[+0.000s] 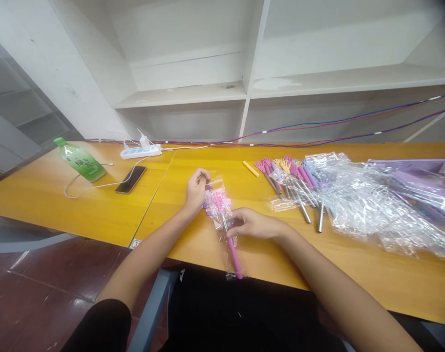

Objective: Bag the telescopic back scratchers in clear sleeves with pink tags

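Observation:
A pink back scratcher (234, 256) with a metal shaft and a pink handle lies in a clear plastic sleeve near the table's front edge, its handle end reaching the edge. A pink and white printed card shows around its upper part. My left hand (197, 189) is closed at the sleeve's upper end, with thumb and fingers pinched on the plastic. Curled around the shaft just above the handle, my right hand (246, 223) grips the wrapped scratcher from the right.
Several colored scratchers (299, 178) are piled at the right, beside a heap of clear plastic sleeves (376, 210). A yellow stick (250, 169) lies behind. Leftward are a green bottle (81, 160), a phone (131, 180) and a power strip (140, 151) with cables.

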`<state>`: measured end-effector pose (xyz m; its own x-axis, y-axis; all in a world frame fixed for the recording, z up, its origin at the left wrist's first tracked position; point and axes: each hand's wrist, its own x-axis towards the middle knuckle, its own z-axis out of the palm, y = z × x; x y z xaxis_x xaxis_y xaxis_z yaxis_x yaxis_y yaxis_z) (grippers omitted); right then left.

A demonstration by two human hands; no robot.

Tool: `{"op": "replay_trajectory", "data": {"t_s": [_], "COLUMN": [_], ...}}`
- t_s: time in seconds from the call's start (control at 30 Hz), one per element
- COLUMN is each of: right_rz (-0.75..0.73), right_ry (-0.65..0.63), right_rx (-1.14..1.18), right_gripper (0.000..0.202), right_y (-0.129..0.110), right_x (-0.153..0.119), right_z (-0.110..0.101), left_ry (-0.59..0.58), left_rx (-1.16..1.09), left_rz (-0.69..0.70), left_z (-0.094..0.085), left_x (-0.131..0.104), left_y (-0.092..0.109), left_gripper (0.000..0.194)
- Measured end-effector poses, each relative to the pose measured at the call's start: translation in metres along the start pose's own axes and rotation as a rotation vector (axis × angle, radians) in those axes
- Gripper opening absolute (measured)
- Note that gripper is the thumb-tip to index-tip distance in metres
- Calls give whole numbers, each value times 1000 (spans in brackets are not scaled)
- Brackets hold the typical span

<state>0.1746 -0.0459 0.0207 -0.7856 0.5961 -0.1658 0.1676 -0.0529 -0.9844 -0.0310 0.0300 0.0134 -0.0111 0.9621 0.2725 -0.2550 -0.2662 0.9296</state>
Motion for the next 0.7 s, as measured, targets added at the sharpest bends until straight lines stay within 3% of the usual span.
{"op": "replay_trajectory", "data": {"t_s": [0.13, 0.27, 0.5, 0.63, 0.7], "right_rz": [-31, -73, -78, -70, -53], "right_ry": [84, 213, 238, 218, 326], "right_rx": [-47, -78, -107, -153, -245], "right_gripper": [44, 42, 43, 46, 51], "right_y": [2, 7, 11, 12, 14], "right_x": [1, 5, 12, 10, 7], "right_z": [-2, -4, 2, -3, -12], "left_ry": [17, -59, -127, -135, -85], "left_rx": [-40, -157, -273, -254, -234], "left_rz": [-113, -266, -486, -457, -384], "left_z": [6, 13, 14, 13, 12], "left_x": [-5, -11, -13, -11, -9], "left_y": [0, 0, 1, 4, 5], "left_gripper": [12, 29, 47, 45, 48]}}
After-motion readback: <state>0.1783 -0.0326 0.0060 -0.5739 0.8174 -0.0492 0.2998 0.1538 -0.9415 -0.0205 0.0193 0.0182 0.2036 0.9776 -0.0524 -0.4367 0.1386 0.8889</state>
